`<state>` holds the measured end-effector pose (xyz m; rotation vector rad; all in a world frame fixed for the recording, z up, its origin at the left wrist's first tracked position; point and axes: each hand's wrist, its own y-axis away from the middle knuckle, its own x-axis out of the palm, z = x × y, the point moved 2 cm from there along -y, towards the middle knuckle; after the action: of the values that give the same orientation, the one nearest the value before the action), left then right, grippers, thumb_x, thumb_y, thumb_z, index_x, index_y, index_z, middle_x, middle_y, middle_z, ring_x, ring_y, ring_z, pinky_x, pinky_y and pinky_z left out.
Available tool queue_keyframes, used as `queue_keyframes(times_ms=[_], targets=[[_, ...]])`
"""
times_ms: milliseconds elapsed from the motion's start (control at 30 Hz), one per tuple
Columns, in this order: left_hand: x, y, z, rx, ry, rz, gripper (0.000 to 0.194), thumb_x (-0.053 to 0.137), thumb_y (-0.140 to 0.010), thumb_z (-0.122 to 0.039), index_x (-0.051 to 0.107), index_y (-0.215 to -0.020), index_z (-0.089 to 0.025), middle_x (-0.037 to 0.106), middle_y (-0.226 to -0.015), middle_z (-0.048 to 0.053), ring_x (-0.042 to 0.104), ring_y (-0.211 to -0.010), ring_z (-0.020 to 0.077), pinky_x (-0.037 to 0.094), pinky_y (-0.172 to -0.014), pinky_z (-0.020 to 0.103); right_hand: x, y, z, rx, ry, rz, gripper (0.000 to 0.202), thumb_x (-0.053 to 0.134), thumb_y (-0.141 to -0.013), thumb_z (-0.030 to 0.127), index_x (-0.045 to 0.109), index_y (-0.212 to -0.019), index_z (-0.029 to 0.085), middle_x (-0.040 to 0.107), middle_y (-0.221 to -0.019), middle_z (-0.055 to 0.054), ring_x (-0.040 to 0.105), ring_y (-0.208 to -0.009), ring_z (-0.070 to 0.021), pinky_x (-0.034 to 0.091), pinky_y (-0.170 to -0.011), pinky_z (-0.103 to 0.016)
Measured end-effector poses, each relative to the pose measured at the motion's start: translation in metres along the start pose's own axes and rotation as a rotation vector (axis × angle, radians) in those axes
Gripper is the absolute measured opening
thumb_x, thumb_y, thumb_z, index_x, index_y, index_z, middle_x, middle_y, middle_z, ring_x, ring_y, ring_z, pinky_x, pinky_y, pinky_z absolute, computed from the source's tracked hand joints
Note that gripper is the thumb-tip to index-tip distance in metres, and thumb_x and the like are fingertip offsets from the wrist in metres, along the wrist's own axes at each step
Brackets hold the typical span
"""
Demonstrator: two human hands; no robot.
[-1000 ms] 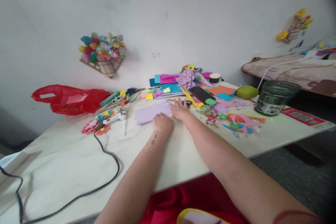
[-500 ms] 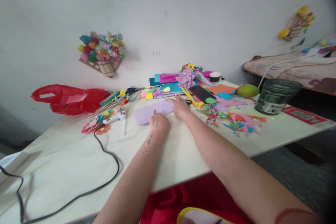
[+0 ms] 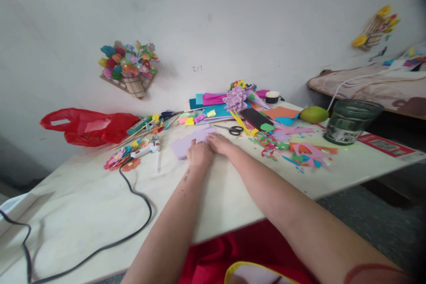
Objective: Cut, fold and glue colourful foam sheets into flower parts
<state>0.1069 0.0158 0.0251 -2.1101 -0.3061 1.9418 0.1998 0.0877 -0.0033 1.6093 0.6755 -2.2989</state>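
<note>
A light purple craft sheet (image 3: 181, 145) lies on the white table in front of me, its right side partly covered by my hands. My left hand (image 3: 200, 154) is on the sheet's near edge with its fingers curled and one digit pointing forward; the fingertips are partly hidden. Close beside it, my right hand (image 3: 219, 143) lies low at the sheet's right edge, fingers stretched out over it. Black-handled scissors (image 3: 235, 130) rest on the table just beyond my right hand. To the left of the sheet is a white glue gun (image 3: 146, 150).
Foam flowers (image 3: 118, 158) and a red plastic bag (image 3: 96, 128) are on the left, with a black cord (image 3: 148, 208) across the table. On the right are colourful scraps (image 3: 309, 153), a dark phone-like slab (image 3: 254, 118), a green fruit (image 3: 313, 114) and a glass jar (image 3: 351, 122).
My right hand has moved left and nearer, from beside the scissors to the sheet's right edge. The scissors now show fully. The sheet reaches less far right; my left hand has barely shifted.
</note>
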Motion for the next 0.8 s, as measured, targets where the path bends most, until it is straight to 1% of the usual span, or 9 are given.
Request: queue_keyframes(times_ms=[67,133,233,367,467,567,700,800], targets=[[-0.001,-0.002,0.008,-0.042,0.046,0.022,0.029,0.045,-0.076,-0.031,0.065,-0.095,-0.021,0.062,-0.099,0.011,0.045,-0.112,0.0244,0.042,-0.082,0.034,-0.001,0.001,0.001,-0.009,0.012,-0.003,0.039,0.037,-0.086,0.023,0.049,-0.122,0.015,0.036,-0.136,-0.010,0.031,-0.125,-0.0234,0.023,-0.104,-0.037],[-0.001,-0.005,0.017,-0.094,0.092,0.024,0.029,0.049,-0.074,-0.034,0.064,-0.097,-0.024,0.059,-0.105,0.011,0.052,-0.103,0.0225,0.042,-0.082,0.033,-0.002,0.002,0.001,-0.014,0.021,-0.005,0.040,0.036,-0.086,0.022,0.048,-0.123,0.014,0.036,-0.136,-0.010,0.031,-0.125,-0.0238,0.023,-0.103,-0.037],[0.001,-0.008,0.027,-0.148,0.139,0.072,0.028,0.052,-0.072,-0.038,0.063,-0.094,-0.024,0.057,-0.105,0.011,0.056,-0.094,0.0203,0.041,-0.082,0.031,-0.002,0.003,0.000,-0.044,-0.004,-0.017,0.039,0.039,-0.084,0.019,0.050,-0.122,0.014,0.036,-0.136,-0.011,0.032,-0.125,-0.0241,0.025,-0.103,-0.037],[0.002,-0.010,0.030,-0.099,0.162,0.093,0.025,0.051,-0.075,-0.036,0.062,-0.092,-0.021,0.061,-0.093,0.010,0.051,-0.102,0.0203,0.038,-0.084,0.028,-0.001,0.002,0.001,-0.130,-0.129,-0.025,0.038,0.042,-0.082,0.015,0.054,-0.118,0.016,0.035,-0.136,-0.009,0.036,-0.123,-0.0205,0.028,-0.101,-0.032],[0.004,-0.010,0.030,-0.098,0.189,0.092,0.023,0.051,-0.075,-0.035,0.061,-0.090,-0.021,0.061,-0.091,0.009,0.049,-0.105,0.0203,0.037,-0.084,0.028,0.002,-0.002,0.001,-0.140,-0.248,-0.044,0.030,0.048,-0.080,0.017,0.062,-0.106,0.017,0.044,-0.131,-0.008,0.041,-0.119,-0.0188,0.031,-0.100,-0.030],[0.006,-0.011,0.032,-0.114,0.225,0.090,0.023,0.053,-0.074,-0.035,0.061,-0.089,-0.020,0.061,-0.093,0.010,0.050,-0.102,0.0199,0.037,-0.083,0.027,0.004,-0.005,-0.001,-0.113,-0.371,-0.093,0.021,0.055,-0.074,0.014,0.068,-0.090,0.017,0.054,-0.121,-0.008,0.049,-0.111,-0.0181,0.035,-0.097,-0.028],[0.008,-0.015,0.036,-0.104,0.259,0.105,0.021,0.055,-0.073,-0.033,0.061,-0.087,-0.018,0.062,-0.090,0.009,0.052,-0.097,0.0189,0.039,-0.078,0.024,0.006,-0.007,-0.004,-0.078,-0.480,-0.166,0.014,0.060,-0.067,0.010,0.069,-0.073,0.018,0.062,-0.108,-0.005,0.057,-0.100,-0.0169,0.040,-0.090,-0.028],[0.008,-0.020,0.037,-0.055,0.237,0.143,0.020,0.055,-0.073,-0.032,0.061,-0.085,-0.017,0.063,-0.086,0.009,0.053,-0.095,0.0195,0.040,-0.074,0.023,0.007,-0.007,-0.006,-0.086,-0.485,-0.175,0.012,0.061,-0.064,0.008,0.068,-0.068,0.018,0.064,-0.104,-0.005,0.058,-0.097,-0.0167,0.042,-0.087,-0.028]])
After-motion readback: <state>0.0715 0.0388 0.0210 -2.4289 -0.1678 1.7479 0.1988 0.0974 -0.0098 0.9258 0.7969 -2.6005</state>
